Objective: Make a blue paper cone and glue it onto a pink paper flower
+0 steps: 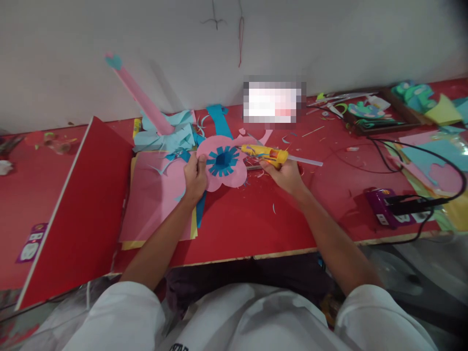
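- Tray (412, 118), dark-rimmed, at the far right of the red table (292, 219): holds a green-and-blue cut-out (365, 111) and assorted scraps; smaller contents too blurred to identify.
- Blue fringed paper piece (225, 160): dark hollow at its middle, tabs splayed outward over the centre of the pink flower-shaped paper (234, 179).
- Purple power box (380, 207), near the right table edge: black plugs (402, 204) attached; pale markings on its face, not legible.
- Second purple box (33, 241), beyond the red partition (86, 209) at left: white panels, lettering unreadable.
- White shirt (252, 317): dark letters at the lower edge, cut off and not readable with certainty.
- Left hand (196, 175): thumb and fingers pinching the left edge of the flower-shaped paper, which is above the table's middle.
- Right hand (287, 175): fingers wrapped about the yellow glue gun (265, 153), translucent stick (307, 161) protruding from its rear. Nozzle at the fringe's upper right; contact cannot be determined.
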### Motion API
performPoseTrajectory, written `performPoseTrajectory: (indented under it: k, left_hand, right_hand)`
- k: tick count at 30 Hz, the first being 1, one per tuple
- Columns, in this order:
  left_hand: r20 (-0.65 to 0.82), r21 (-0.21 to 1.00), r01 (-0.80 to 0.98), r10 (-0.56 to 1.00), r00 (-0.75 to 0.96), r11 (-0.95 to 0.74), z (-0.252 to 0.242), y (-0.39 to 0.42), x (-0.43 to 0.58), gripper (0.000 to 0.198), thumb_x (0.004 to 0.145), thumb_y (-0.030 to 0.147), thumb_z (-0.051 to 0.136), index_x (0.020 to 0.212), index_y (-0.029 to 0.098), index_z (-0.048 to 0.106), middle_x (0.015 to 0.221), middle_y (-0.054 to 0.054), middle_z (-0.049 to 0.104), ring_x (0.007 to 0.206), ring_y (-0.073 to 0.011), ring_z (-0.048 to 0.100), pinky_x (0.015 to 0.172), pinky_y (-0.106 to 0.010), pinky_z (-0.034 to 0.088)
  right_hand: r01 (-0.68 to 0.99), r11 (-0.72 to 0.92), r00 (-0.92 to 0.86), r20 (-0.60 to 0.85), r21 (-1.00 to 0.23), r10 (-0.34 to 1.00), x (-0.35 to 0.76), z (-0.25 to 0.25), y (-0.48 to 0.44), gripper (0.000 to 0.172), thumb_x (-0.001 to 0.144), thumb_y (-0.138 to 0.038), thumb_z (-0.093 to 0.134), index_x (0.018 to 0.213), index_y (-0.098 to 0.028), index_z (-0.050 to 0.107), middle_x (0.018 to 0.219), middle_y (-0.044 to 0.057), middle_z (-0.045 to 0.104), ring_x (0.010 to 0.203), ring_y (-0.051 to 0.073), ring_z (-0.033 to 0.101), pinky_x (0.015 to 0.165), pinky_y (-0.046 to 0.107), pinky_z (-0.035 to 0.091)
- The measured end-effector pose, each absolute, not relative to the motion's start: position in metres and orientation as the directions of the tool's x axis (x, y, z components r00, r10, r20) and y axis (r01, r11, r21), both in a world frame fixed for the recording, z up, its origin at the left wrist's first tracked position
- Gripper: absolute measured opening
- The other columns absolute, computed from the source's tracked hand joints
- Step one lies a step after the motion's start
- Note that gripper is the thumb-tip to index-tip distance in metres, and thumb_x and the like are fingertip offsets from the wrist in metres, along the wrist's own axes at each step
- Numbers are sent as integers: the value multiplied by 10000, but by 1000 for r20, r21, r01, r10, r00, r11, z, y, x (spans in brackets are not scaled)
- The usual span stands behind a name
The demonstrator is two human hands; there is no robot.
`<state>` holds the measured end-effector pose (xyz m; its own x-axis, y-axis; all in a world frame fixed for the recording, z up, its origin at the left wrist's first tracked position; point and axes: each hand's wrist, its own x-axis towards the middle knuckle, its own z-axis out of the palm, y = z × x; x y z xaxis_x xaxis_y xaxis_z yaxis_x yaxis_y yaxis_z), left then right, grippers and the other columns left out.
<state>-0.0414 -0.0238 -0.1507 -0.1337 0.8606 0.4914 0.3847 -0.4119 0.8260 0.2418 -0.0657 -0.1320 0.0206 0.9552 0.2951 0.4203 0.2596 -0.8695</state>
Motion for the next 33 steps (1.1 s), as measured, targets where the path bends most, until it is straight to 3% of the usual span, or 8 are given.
performPoseTrajectory:
  k: [4, 9, 25, 33]
  left_hand:
    - [492, 823, 394, 860, -135, -409, -151, -23, -41, 622, 1004, 796, 481, 798, 215, 566, 665, 17, 483, 615, -136, 481, 586, -284, 415]
    - [501, 812, 408, 856, -124, -417, -150, -24, -41, 628, 1017, 791, 457, 790, 212, 549, 668, 16, 493, 612, -132, 476, 580, -283, 411]
    - [510, 808, 403, 852, -116, -429, -150, -23, -41, 632, 1017, 795, 452, 762, 218, 488, 645, 28, 442, 576, -119, 415, 538, -282, 352]
    - [520, 796, 426, 847, -115, -430, -150, -23, -41, 622, 1031, 779, 443, 768, 218, 493, 635, 29, 444, 567, -120, 412, 543, -285, 356]
  right_hand:
    - [445, 313, -39, 331, -839, 943, 240, -134, -66, 347, 932, -617, 700, 1028, -284, 715, 1078, 71, 772, 1007, 277, 746, 893, 433, 615]
    - [500, 373, -114, 367, -782, 923, 238, -137, -66, 353, 974, -622, 658, 992, -272, 693, 955, 58, 743, 882, 265, 717, 828, 431, 591]
    - [479, 383, -150, 356, -790, 922, 238, -144, -64, 463, 982, -700, 617, 1038, -248, 697, 1069, 105, 764, 988, 311, 732, 892, 493, 596]
    - [475, 381, -140, 359, -793, 923, 239, -141, -64, 428, 969, -690, 645, 1060, -276, 706, 1074, 94, 777, 976, 311, 742, 875, 503, 615]
